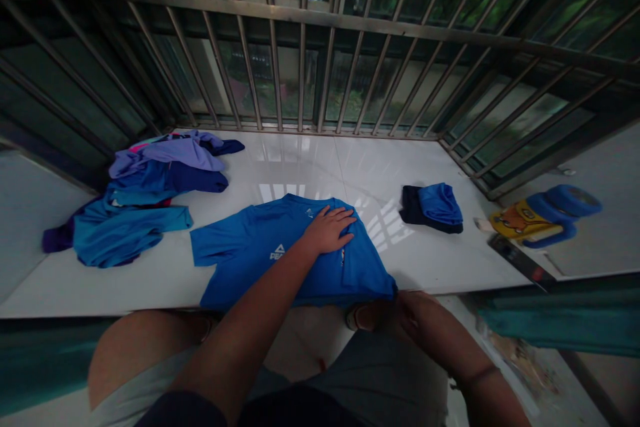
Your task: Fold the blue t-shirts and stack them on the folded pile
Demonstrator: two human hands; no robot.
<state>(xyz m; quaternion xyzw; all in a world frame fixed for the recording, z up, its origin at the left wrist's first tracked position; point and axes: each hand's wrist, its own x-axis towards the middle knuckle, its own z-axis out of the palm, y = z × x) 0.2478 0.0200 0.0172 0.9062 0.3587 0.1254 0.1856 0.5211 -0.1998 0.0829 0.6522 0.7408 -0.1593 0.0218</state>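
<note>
A blue T-shirt (260,250) with a white triangle logo lies spread on the white ledge, its front edge reaching the ledge's near side. My left hand (327,230) rests flat on it near the collar, fingers stretched to the right. The shirt's right part is folded inward, and a small multicoloured mark shows beside the fold. At the near right corner, my right hand (417,313) is closed on the bunched cloth; its fingertips are dark and partly hidden.
Unfolded clothes in purple and blue (150,193) lie heaped at the left. Folded blue and dark garments (433,208) sit to the right. Beyond them are a blue-and-yellow bottle (543,215) and a dark narrow box (520,260). Metal window bars (320,13) close off the back.
</note>
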